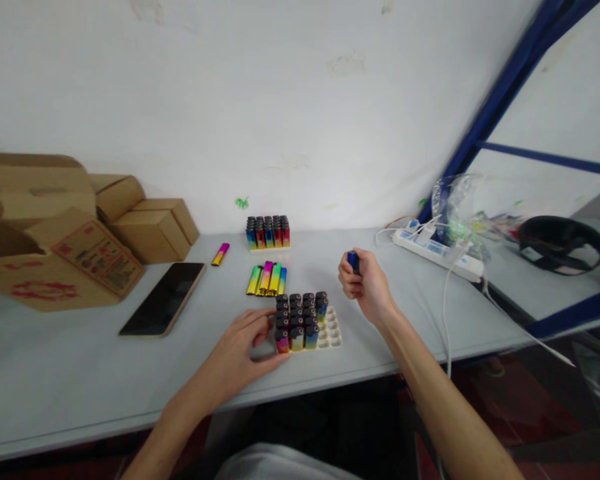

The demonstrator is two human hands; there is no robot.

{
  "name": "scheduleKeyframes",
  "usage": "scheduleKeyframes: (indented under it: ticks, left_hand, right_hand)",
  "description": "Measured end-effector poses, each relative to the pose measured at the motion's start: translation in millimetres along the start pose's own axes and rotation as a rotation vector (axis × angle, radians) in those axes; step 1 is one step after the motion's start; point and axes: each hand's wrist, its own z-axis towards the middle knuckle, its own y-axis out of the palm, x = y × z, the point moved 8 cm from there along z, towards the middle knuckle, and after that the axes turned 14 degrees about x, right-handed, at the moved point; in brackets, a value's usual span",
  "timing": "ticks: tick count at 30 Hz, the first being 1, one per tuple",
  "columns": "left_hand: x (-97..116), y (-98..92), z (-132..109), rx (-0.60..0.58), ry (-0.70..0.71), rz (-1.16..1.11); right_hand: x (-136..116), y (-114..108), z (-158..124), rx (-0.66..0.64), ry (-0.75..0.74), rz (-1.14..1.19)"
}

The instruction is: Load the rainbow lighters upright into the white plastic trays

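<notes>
My left hand (247,340) braces the left side of a white tray (331,327), its thumb at the near corner and its fingers at the far side. Rows of upright lighters (297,337) with black tops fill most of this tray, and bare holes show along its right side. Held up to the right of the tray, my right hand (363,280) is closed around a blue lighter (353,261); only one end of it shows. Several loose lighters (266,277) in yellow, green, pink and blue lie just behind the tray.
A second lighter tray (270,249) stands near the wall. One pink-yellow lighter (221,254) lies alone to its left. A tablet (163,299) and cardboard boxes (93,260) are at left. To the right sit a power strip (437,255), white cables and a black ring-shaped object (563,245).
</notes>
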Motion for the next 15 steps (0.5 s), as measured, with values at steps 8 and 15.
scheduleKeyframes:
  ticks: [8,15]
  left_hand:
    - [0.4,1.1,0.3,-0.023,-0.019,-0.002]
    - [3.1,0.5,0.8,-0.02,-0.022,-0.011]
  right_hand:
    - [2.4,2.2,-1.2,-0.003,-0.013,-0.027]
    - [-0.7,7.1,-3.1,-0.074,-0.028,-0.084]
